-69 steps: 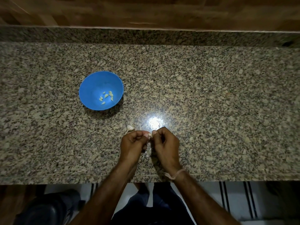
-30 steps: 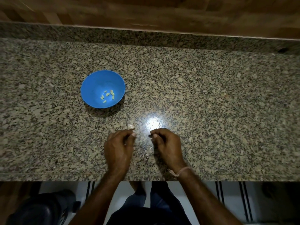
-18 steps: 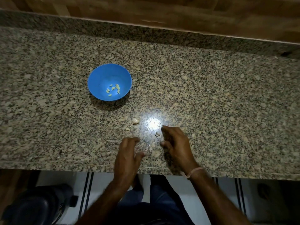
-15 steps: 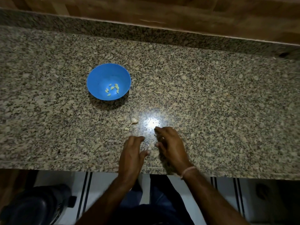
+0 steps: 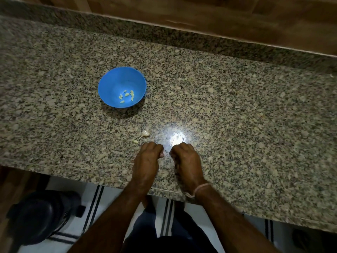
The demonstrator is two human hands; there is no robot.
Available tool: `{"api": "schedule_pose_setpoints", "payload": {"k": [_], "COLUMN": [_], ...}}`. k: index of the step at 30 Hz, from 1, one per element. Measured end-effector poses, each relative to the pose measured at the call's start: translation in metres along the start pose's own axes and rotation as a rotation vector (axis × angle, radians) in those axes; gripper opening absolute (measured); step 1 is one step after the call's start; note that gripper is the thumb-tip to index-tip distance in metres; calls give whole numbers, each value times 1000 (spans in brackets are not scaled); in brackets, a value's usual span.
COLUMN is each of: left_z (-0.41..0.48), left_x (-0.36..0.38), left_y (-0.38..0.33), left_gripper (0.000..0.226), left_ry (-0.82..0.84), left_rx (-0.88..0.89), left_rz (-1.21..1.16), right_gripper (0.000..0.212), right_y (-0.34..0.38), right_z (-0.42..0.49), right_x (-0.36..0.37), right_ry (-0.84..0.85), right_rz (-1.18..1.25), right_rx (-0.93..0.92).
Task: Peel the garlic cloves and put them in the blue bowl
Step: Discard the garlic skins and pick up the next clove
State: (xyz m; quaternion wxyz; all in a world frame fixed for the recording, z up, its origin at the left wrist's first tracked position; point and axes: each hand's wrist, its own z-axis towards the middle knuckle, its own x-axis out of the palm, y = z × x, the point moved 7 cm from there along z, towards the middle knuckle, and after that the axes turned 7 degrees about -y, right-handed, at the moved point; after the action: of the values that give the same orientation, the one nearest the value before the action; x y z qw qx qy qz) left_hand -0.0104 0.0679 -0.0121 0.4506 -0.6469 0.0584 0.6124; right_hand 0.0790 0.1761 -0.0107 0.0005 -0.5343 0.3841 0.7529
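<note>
My left hand (image 5: 148, 157) rests knuckles-up on the granite counter (image 5: 237, 125) near its front edge, fingers curled under and the thumb tucked against the forefinger. Whether it grips anything I cannot tell, since the fingertips are hidden beneath it. My right hand (image 5: 186, 157) sits just beside it with a narrow gap between them, curled the same way, and its palm side is hidden too, so I cannot say if it holds something. A pale thread (image 5: 198, 189) circles my right wrist. Half a second ago my left fingers lay stretched forward with the thumb out to the side; now they are drawn in. A little over two seconds ago both hands met, pinching at a clove between them; now they are apart. The small garlic piece with its stalk (image 5: 145, 133) lies where it did, just beyond my left knuckles and left of the bright glare (image 5: 176, 140) on the stone, with a paler scrap (image 5: 135, 141) near it. The blue bowl (image 5: 113, 84) stands further back and to the left, well apart from my hands, and the few peeled cloves (image 5: 127, 95) in its bottom look the same cluster as before.
</note>
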Motion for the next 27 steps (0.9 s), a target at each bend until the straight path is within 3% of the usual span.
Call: {"api": "schedule_pose_setpoints", "payload": {"k": [5,11,15,22,27], "left_z": [2,-14,-32,-98,-196], "left_x": [4,-17,-33,-107,-167], "left_y": [-9,2,22,103,198], "left_gripper": [29,26,24,18,27], "left_ry": [22,-162,-263,-534,-712], "left_rx": [-50,-470,-608,-784,-964], "left_rz": [90,-342,-417,-482,-488], "right_gripper": [32,20,18,18,16], "right_y": [-15,-34,4,139,248], "right_z": [5,6,1,-16,-58], "right_x": [-3,-1,16,87,162], "right_ry": [14,117,257,612,825], "right_rz": [276,700,996,1146,996], "right_rx": [175,588,819,820,625]}}
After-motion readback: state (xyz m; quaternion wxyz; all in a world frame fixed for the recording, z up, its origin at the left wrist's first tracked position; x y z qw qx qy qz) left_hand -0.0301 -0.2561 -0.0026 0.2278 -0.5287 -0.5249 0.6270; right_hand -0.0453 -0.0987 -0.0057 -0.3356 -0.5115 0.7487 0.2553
